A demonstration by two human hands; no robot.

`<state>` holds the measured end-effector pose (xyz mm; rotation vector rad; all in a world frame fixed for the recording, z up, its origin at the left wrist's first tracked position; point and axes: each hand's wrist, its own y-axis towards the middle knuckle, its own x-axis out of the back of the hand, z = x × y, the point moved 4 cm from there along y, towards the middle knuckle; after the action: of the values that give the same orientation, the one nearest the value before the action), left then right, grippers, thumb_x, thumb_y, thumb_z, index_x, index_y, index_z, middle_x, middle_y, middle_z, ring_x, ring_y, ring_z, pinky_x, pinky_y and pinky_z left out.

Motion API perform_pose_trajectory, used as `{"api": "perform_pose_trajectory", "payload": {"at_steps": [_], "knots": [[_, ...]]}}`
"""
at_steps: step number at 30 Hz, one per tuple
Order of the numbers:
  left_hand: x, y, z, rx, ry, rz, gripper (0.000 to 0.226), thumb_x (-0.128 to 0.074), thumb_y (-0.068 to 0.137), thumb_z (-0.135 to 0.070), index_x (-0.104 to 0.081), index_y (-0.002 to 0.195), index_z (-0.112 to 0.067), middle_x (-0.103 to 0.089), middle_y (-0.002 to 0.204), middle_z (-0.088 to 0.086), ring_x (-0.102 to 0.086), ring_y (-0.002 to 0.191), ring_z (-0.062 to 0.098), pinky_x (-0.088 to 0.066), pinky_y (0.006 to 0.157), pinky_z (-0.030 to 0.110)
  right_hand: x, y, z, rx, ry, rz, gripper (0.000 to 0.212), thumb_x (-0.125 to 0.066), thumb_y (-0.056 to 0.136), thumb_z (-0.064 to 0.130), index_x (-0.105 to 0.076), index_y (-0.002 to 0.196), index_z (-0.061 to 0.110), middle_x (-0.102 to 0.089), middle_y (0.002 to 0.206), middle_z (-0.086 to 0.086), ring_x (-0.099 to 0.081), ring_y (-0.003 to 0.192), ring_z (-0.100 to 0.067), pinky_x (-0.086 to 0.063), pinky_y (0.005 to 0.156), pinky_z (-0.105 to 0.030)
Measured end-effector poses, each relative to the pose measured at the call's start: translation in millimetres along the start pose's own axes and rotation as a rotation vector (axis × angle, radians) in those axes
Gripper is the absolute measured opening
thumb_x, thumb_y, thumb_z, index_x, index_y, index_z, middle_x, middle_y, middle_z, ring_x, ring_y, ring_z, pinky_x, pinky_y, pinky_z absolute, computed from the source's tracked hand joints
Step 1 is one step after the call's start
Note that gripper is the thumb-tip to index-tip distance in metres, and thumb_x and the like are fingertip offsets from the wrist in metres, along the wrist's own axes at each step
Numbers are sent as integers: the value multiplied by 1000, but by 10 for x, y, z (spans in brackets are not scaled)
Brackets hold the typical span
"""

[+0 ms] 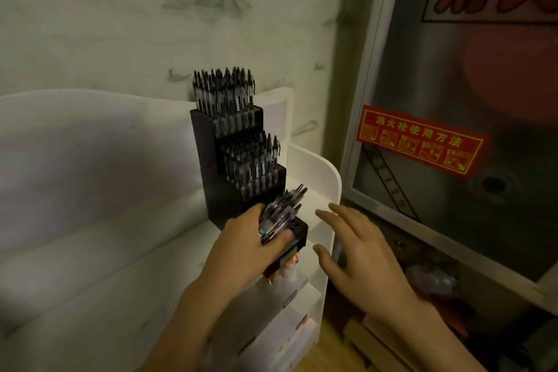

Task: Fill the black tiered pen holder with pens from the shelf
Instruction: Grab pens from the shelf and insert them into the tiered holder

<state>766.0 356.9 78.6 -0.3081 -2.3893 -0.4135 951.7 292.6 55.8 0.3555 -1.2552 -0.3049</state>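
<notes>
The left hand point(241, 246) grips a bundle of pens point(282, 211) over the pen holder point(211, 157)'s lowest tier. Just right of the holder, the right hand point(359, 244) hovers, fingers point(327, 214) spread and empty.

The black tiered pen holder point(211, 166) stands upright on the white shelf point(320, 178), stepped like a little staircase with the tallest tier at the back. The top tier is packed with clear-barrel pens with black tips point(225, 90), all standing upright. The middle tier is full of the same pens point(253, 160), also upright. The lowest front tier point(297, 231) shows mostly open holes on top. A bundle of pens point(282, 210) leans tilted right over that front tier, tips pointing up and right.
</notes>
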Motion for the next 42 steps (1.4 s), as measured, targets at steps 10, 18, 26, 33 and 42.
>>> {"api": "perform_pose_trajectory", "payload": {"at_steps": [10,18,26,33,42], "knots": [[-184,472,188,149,41,-59,38,-66,86,-45,-58,118,-26,-66,106,-10,-63,95,7,-53,86,27,-357,655,-409,67,71,69,52,-51,91,53,-40,139,39,-41,149,10,-38,137,-16,-20,109,-32],[-289,625,120,279,93,-161,26,-66,87,-44,-52,106,-33,-51,87,-22,-47,70,-11,-39,57,4,-532,1128,-574,250,207,151,48,-54,92,47,-44,138,36,-47,141,12,-39,129,-7,-12,109,-15],[-453,682,60,356,52,-224,34,-71,84,-36,-59,114,-26,-66,100,-10,-63,89,6,-53,74,19,-459,1507,-507,22,1134,350,37,-65,78,39,-67,113,28,-72,91,5,-69,88,-9,-56,78,-24],[-551,668,36,361,122,-250,33,-70,82,-40,-59,111,-27,-67,96,-11,-64,84,6,-56,72,29,-490,1589,-494,-146,1284,439,23,-76,72,27,-72,89,11,-72,70,2,-64,61,-7,-51,58,-17],[-613,688,74,384,114,-289,34,-71,81,-41,-58,109,-26,-68,94,-10,-65,82,7,-57,71,35,-514,1644,-506,-182,1347,513,10,-68,86,15,-74,92,9,-74,79,-10,-66,68,-22,-55,61,-25]]}}
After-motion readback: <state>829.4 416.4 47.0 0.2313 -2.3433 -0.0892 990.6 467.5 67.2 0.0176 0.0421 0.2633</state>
